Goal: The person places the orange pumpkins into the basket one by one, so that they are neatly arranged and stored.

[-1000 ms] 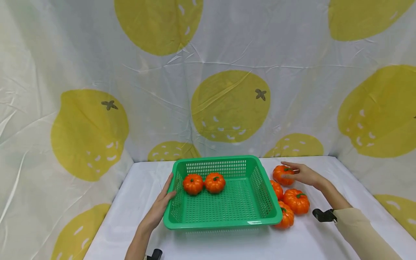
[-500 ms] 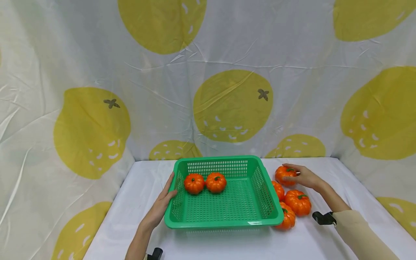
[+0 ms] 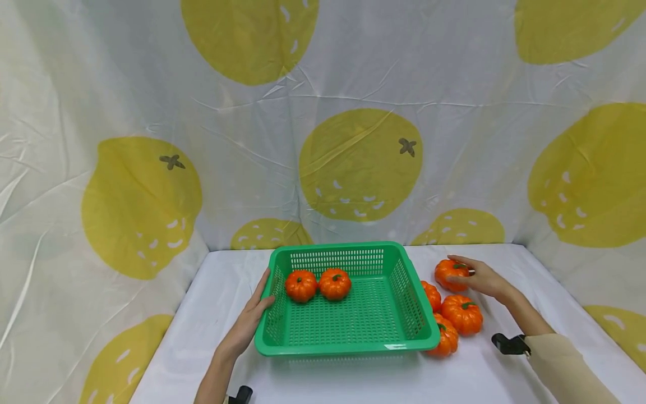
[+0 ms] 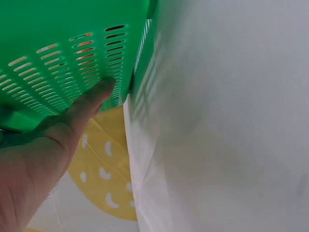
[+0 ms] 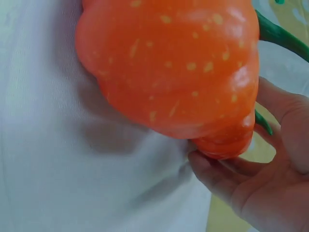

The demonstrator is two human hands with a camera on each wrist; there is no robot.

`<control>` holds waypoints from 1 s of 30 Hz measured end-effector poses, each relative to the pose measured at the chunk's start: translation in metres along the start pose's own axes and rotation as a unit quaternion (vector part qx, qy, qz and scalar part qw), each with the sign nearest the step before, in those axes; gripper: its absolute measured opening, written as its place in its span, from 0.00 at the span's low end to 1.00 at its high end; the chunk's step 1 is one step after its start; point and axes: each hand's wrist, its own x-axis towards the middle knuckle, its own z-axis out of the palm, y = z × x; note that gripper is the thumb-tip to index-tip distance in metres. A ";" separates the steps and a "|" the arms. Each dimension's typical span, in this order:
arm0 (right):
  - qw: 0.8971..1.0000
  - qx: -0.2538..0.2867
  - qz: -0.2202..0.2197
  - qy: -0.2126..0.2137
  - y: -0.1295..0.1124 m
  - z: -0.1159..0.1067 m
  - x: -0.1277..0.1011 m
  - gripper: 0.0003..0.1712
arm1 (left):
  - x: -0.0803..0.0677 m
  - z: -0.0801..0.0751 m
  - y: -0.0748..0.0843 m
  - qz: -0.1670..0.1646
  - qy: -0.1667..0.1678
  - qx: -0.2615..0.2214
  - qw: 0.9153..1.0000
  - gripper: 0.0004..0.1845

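My left hand [image 3: 242, 328] holds the left side of a green plastic basket [image 3: 348, 349], thumb over its rim and straight fingers along the outer wall. In the left wrist view, the fingers [image 4: 89, 104] lie against the slotted wall. Inside the basket, two small orange pumpkins, a left one [image 3: 301, 286] and a right one [image 3: 335, 284], sit side by side. My right hand [image 3: 481, 278] grips the rearmost pumpkin [image 3: 451, 275] outside the basket, thumb and fingers around it. In the right wrist view, a nearer pumpkin [image 5: 178, 63] partly hides the gripped one [image 5: 224, 144].
Beside the basket's right wall lie three more pumpkins: a front one [image 3: 444, 336], a larger one [image 3: 461, 314] and one partly hidden by the rim [image 3: 431, 295]. A white cloth covers the table [image 3: 348, 384]. Lemon-patterned curtains [image 3: 358, 163] enclose the back and sides.
My right hand has closed around the rearmost pumpkin and shifted it slightly to the right, away from the basket. The left hand and basket have stayed in place.
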 end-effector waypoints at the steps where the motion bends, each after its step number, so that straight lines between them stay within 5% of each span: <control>1: 1.000 0.001 -0.004 0.004 -0.001 0.001 0.001 0.45 | 0.000 0.000 0.000 0.000 -0.001 -0.001 1.000 0.35; 30: 0.995 0.043 -0.082 0.028 -0.122 -0.011 0.021 0.40 | 0.000 0.000 0.000 0.003 0.002 0.010 1.000 0.35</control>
